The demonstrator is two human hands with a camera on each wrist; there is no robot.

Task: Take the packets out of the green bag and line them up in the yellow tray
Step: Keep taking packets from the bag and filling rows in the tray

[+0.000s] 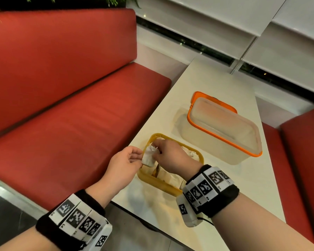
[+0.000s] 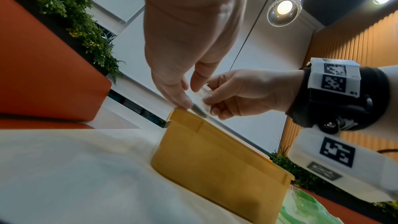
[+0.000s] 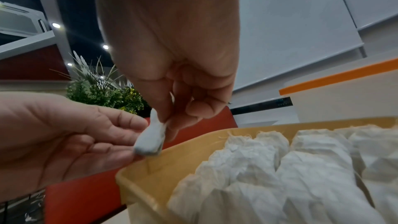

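A: Packet (image 1: pixel 149 156) – white, crinkled, pouch-shaped; sits above the near-left corner of the yellow tray (image 1: pixel 159 182), between both hands.

B: Tray contents – rows of white packets (image 3: pixel 280 173) of the same kind, packed side by side. Green bag (image 2: pixel 305 210) – only a corner visible, just beside the tray.

A: Surroundings – clear tub with orange rim (image 1: pixel 223 131) behind the tray on the pale table (image 1: pixel 216 80); red bench (image 1: pixel 71 105) left.

B: Right hand (image 1: pixel 168 156) – above the tray, fingers curled, pinching the packet's top. Left hand (image 1: pixel 125 160) – palm up, fingers nearly straight, fingertips against the packet's side.
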